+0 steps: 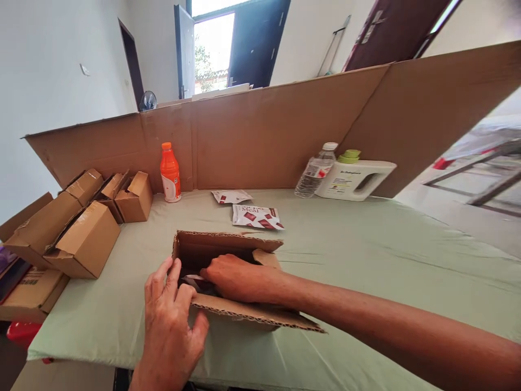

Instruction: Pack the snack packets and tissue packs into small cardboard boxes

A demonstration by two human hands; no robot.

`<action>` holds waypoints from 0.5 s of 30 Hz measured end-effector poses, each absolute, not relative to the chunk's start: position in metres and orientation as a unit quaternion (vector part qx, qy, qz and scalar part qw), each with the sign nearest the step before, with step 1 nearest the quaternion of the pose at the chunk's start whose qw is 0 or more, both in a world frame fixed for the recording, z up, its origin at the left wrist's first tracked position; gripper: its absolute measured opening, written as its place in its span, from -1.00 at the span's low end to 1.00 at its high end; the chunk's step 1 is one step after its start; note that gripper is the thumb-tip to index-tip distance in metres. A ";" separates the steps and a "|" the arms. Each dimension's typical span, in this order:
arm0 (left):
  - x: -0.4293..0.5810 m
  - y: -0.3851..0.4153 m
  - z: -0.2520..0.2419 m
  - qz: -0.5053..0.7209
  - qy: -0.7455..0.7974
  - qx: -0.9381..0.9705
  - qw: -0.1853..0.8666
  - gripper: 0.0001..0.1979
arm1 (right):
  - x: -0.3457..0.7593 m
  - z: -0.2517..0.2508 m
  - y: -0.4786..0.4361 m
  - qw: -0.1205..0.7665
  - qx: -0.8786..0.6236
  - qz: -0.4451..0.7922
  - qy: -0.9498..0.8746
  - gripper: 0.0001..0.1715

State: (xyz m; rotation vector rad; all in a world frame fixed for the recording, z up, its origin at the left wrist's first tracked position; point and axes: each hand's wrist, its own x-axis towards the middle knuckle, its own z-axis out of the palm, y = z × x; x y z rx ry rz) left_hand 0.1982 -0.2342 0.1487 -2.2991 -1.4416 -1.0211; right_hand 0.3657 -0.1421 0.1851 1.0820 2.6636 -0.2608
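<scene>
The right forearm runs in from about 4 o'clock, passing over the open end of the cardboard box [211,247], and slopes down so that the right hand [234,277] is inside it. That hand is bent at the wrist, back upward, with the fingers curled down and pointing toward 9 o'clock; the fingertips are partly hidden. A white-and-red packet [192,279] lies in the box just beside them, and I cannot tell whether the hand has hold of it.

The left hand [171,312] comes up from 7 o'clock, back toward the camera. It is loosely open, fingers slightly bent and reaching toward 12, the fingertips at the box's 9 o'clock edge and the thumb spread off toward 2, outside the near flap. It grips nothing visible.

The box sits on the worktop [366,255], flaps raised. Past it, at 12 o'clock, lie two more packets, the nearer [259,218] and the farther [231,196]. An orange bottle [170,176] stands at 11.
</scene>
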 end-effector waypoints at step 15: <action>0.187 -0.235 0.134 -0.376 -0.451 -0.801 0.115 -0.77 | 0.458 0.216 -0.126 -0.219 0.397 -0.184 0.872 -0.59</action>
